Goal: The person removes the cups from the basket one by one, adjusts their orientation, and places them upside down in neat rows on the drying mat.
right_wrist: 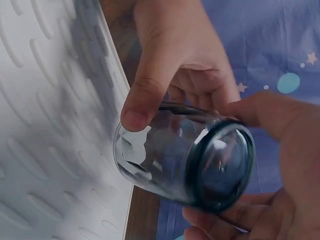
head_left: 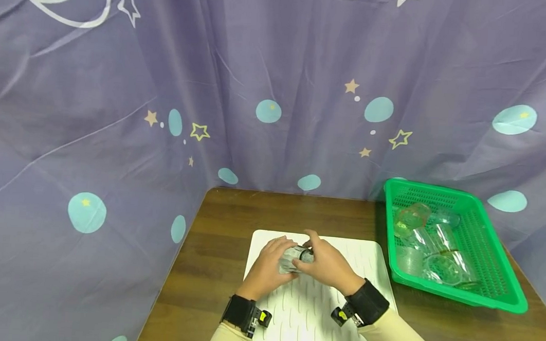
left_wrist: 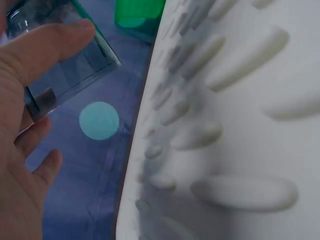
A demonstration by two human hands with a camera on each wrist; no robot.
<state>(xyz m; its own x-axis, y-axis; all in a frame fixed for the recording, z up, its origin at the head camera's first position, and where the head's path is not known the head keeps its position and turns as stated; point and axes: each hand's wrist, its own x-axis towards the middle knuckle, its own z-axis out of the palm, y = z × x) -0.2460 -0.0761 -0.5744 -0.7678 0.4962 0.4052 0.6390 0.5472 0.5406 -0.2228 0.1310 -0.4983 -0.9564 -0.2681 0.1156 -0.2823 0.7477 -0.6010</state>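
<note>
A clear drinking glass (head_left: 291, 259) lies sideways in the air between both hands, over a white ridged drain board (head_left: 309, 322). My left hand (head_left: 268, 268) grips its wall near the rim end; the thumb presses on the side in the right wrist view. At the thick, bluish base end of the glass (right_wrist: 167, 150), my right hand (head_left: 330, 266) pinches it with thumb and fingers spread around. The left wrist view shows the glass (left_wrist: 67, 77) under the left thumb, with the other fingers partly behind it.
To the right stands a green perforated basket (head_left: 504, 265) with several clear glasses (head_left: 444, 269) lying in it at various angles. The brown wooden table (head_left: 203, 270) supports the board and basket. A purple patterned curtain (head_left: 293, 140) hangs at the back and left.
</note>
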